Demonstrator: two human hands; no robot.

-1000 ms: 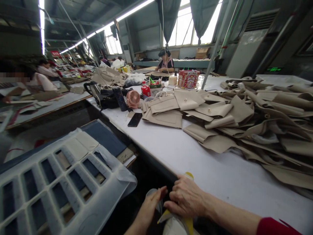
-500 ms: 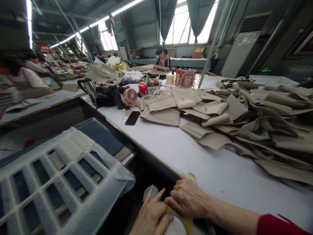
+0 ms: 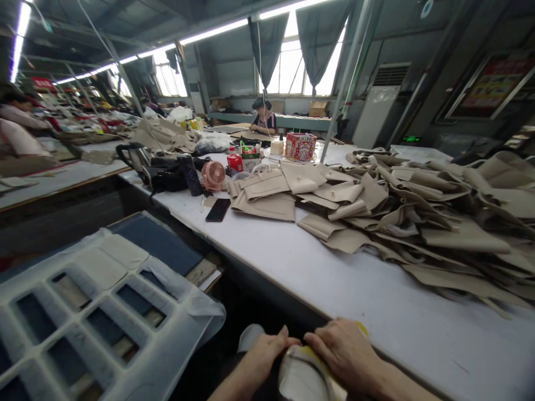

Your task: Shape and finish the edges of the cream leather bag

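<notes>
Low in the middle of the head view is a pale, rounded piece with a yellow edge (image 3: 301, 374); its exact kind I cannot make out. My right hand (image 3: 346, 351) grips its far right side, fingers curled and thumb toward the left, with a bit of yellow showing beyond the knuckles. On the other side, my left hand (image 3: 264, 355) pinches at the far left edge of the same piece, its fingers drawn together. The fingertips of both hands nearly meet. A greyish-white rounded thing (image 3: 251, 337) shows just behind my left hand.
A white table (image 3: 267, 262) runs diagonally, bearing a heap of beige bag pieces (image 3: 418, 211), a phone (image 3: 218, 210) and a pink fan (image 3: 213, 175). At left lies a translucent template (image 3: 142, 345) with rectangular openings. A person (image 3: 264, 120) sits at the far end.
My left hand's fingers, spread and raised before, are now drawn together at the piece's edge. The right hand has shifted slightly right and down. The view has turned to the right.
</notes>
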